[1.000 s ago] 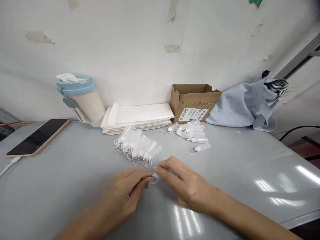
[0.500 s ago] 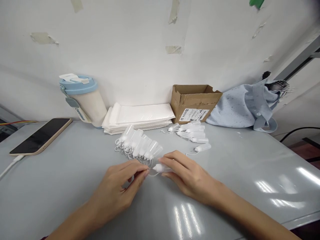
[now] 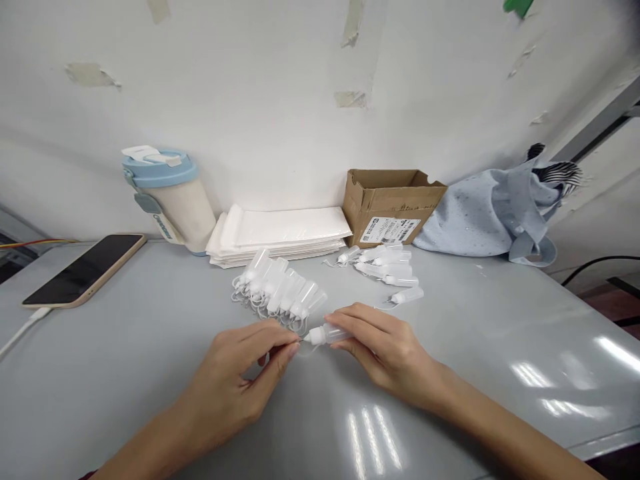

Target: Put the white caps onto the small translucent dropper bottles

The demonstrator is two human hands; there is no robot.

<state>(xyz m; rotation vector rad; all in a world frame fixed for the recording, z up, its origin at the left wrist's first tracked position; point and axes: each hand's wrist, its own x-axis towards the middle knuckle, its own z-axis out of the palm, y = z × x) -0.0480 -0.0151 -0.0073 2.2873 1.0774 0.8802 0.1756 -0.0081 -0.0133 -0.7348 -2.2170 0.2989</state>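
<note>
A small translucent dropper bottle [image 3: 323,335] with a white pointed cap lies sideways between the fingers of my right hand [image 3: 387,347], its tip facing left. My left hand [image 3: 245,373] pinches thumb and forefinger together right at that tip. What sits in the pinch is too small to make out; a thin pale strap loops faintly below. Just beyond the hands is a row of several similar bottles [image 3: 285,290], with thin straps curling at their caps. Farther right lies a looser group of bottles [image 3: 387,270], with a single bottle [image 3: 407,295] nearer me.
White envelopes [image 3: 290,227] are stacked against the wall, beside an open cardboard box [image 3: 395,207]. A light blue cloth bag [image 3: 475,213] rests at the right. On the left stand a tumbler with a blue lid [image 3: 175,200] and a phone [image 3: 85,270] on its cable.
My right hand has shifted slightly right along the bottle, so more of its clear body shows. The left hand keeps its pinch at the tip. The view has moved slightly.
</note>
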